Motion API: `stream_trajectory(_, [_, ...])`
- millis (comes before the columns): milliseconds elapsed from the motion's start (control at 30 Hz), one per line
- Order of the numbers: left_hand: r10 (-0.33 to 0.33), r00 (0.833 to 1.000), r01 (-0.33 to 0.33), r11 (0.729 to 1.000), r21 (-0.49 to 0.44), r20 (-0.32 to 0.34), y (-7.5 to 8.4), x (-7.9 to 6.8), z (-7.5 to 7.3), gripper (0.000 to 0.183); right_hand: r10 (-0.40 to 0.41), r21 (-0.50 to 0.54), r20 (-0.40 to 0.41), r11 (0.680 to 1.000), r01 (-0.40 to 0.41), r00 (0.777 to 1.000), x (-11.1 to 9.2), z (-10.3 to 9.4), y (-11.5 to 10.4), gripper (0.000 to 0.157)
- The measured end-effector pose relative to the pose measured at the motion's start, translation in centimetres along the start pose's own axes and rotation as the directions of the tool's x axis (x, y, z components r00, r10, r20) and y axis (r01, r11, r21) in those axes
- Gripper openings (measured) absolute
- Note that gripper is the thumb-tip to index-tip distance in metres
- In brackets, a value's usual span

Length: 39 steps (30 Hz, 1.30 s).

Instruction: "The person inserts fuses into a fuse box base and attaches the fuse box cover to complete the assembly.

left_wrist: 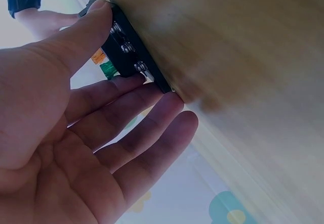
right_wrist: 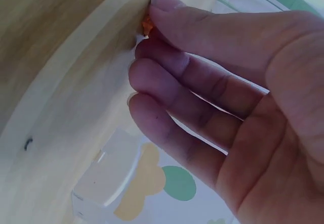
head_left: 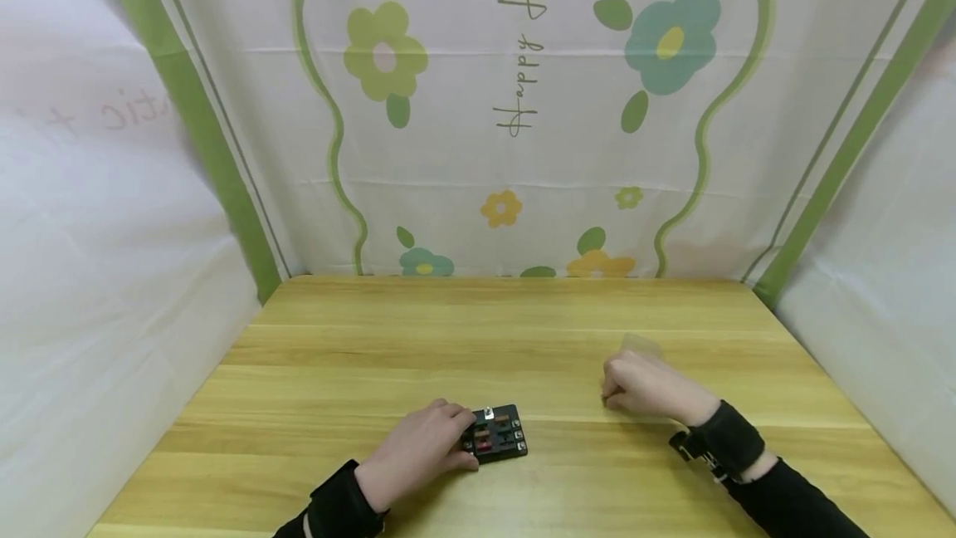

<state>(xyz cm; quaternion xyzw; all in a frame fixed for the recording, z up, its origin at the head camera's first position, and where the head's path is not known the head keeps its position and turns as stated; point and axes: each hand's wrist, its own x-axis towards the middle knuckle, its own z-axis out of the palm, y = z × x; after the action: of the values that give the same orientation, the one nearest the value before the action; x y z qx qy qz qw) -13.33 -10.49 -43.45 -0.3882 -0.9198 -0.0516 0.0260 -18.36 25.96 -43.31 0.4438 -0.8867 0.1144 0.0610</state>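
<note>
A black fuse box (head_left: 502, 437) with metal screw terminals lies on the wooden table in front of me. My left hand (head_left: 421, 445) holds it by its left side, thumb at the near edge and fingers at the far one. In the left wrist view, a green blade fuse (left_wrist: 108, 70) and an orange one (left_wrist: 98, 56) stick out of the box. Off to the right, low over the table, my right hand (head_left: 651, 384) pinches a small orange blade fuse (right_wrist: 147, 26) between thumb and index finger; most of this fuse is hidden by the fingertips.
Just behind my right hand a clear plastic cover (head_left: 641, 344) lies on the wooden table (head_left: 373, 339). A tiny dark bit (right_wrist: 28, 143) shows on the tabletop in the right wrist view. White flowered cloth (head_left: 448, 148) hangs around the back and both sides.
</note>
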Motion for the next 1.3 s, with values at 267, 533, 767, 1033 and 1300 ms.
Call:
stream_trajectory(267, [-0.001,1.000,0.001,1.000,0.001,0.002,0.08,-0.06,-0.07,0.046,0.067,-0.024,0.004,0.997,-0.067,0.998,0.01,0.19,-0.63,0.030])
stream_trajectory(533, [-0.006,1.000,0.006,1.000,0.008,0.010,0.15,-0.23,-0.19,0.046,0.039,-0.050,-0.073,0.998,-0.043,0.997,0.18,0.62,-0.70,0.030])
stream_trajectory(767, [-0.007,1.000,0.007,1.000,0.005,0.000,0.24,-0.27,-0.22,0.046,0.061,-0.046,-0.079,0.997,-0.065,0.995,0.09,0.68,-0.87,0.029])
stream_trajectory(1033, [-0.008,1.000,0.008,1.000,0.007,0.003,0.27,-0.31,-0.12,0.047,0.089,-0.056,-0.063,0.994,-0.093,0.994,0.04,0.79,-0.80,0.027])
stream_trajectory(1300, [0.002,1.000,-0.002,1.000,0.008,-0.014,0.23,-0.30,-0.02,0.046,0.089,-0.086,-0.085,0.992,-0.096,0.992,0.03,0.77,-0.93,0.025])
